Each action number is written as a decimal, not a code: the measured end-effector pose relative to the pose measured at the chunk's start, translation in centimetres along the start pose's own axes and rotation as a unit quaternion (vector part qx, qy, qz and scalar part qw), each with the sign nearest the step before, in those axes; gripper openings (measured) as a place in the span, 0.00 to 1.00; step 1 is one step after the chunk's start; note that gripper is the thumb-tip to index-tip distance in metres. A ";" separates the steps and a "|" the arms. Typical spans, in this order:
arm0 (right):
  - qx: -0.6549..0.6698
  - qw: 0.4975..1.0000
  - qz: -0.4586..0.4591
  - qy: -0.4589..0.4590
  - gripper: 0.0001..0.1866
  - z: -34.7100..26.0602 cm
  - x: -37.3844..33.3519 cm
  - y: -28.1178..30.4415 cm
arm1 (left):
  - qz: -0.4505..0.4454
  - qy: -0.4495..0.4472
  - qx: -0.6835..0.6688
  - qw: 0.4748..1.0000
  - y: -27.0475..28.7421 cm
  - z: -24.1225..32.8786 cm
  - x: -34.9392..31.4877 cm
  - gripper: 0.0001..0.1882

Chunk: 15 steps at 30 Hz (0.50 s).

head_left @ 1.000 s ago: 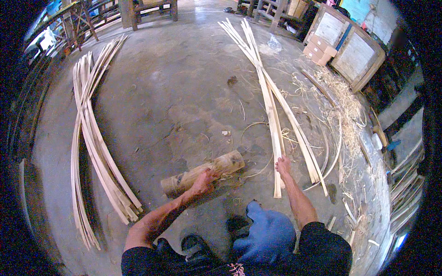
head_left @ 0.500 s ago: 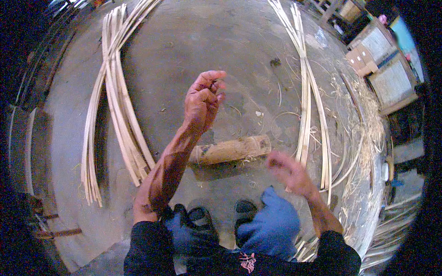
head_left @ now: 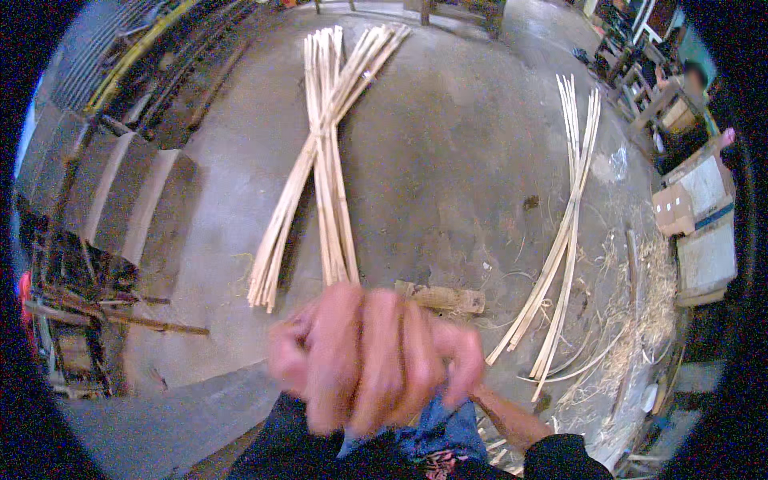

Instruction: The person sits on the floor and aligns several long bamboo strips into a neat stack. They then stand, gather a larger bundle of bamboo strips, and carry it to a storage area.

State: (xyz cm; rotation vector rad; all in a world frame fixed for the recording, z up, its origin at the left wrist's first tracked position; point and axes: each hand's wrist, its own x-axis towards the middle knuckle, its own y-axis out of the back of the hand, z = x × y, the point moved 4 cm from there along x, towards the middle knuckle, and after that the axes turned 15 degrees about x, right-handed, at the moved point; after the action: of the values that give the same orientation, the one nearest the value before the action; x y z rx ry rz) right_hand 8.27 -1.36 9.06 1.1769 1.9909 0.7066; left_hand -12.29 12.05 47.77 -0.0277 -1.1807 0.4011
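Note:
Close to me, low in the middle, my left hand [head_left: 348,360] and my right hand [head_left: 458,358] are drawn together, blurred and overlapping. Their fingers are curled; anything between them is hidden. Just beyond them, a short split bamboo section [head_left: 444,298] lies on the floor, partly covered by the hands. On the left, two bundles of pale bamboo strips [head_left: 326,132] cross in an X, the lower end of one reaching behind my left hand. Thinner bamboo strips [head_left: 573,204] cross in the same manner on the right, apart from my hands.
Shavings and loose curled strips [head_left: 620,344] litter the floor at right. Cartons [head_left: 706,224] stand along the right side, with a person [head_left: 692,76] farther back. Stepped ledges [head_left: 132,192] and a pile of wooden pieces [head_left: 96,320] occupy the left.
My hands were apart over the floor and have come together close to me. The view has shifted, showing more of the far floor and the left side.

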 end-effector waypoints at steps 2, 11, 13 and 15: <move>-0.029 0.998 -0.048 -0.029 0.13 -1.5 -2.8 -0.2 | -0.069 -0.053 -0.019 0.996 -4.1 4.3 6.6 0.15; 0.126 0.962 -0.072 -0.232 0.19 -9.7 -13.4 7.3 | -0.068 -0.044 -0.001 0.997 -16.0 14.7 26.9 0.20; 0.157 0.957 -0.032 -0.242 0.17 -10.7 -15.4 8.6 | -0.116 -0.029 -0.050 0.992 -16.9 15.3 28.1 0.20; 0.193 0.943 0.003 -0.271 0.15 -10.5 -18.0 9.2 | -0.136 0.019 -0.091 0.986 -17.2 15.2 28.3 0.18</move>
State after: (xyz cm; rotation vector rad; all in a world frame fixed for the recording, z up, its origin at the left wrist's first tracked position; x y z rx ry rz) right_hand 10.71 -14.51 27.55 1.4160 1.6825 -0.0318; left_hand -11.96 2.29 82.84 -0.0308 -1.1612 0.0510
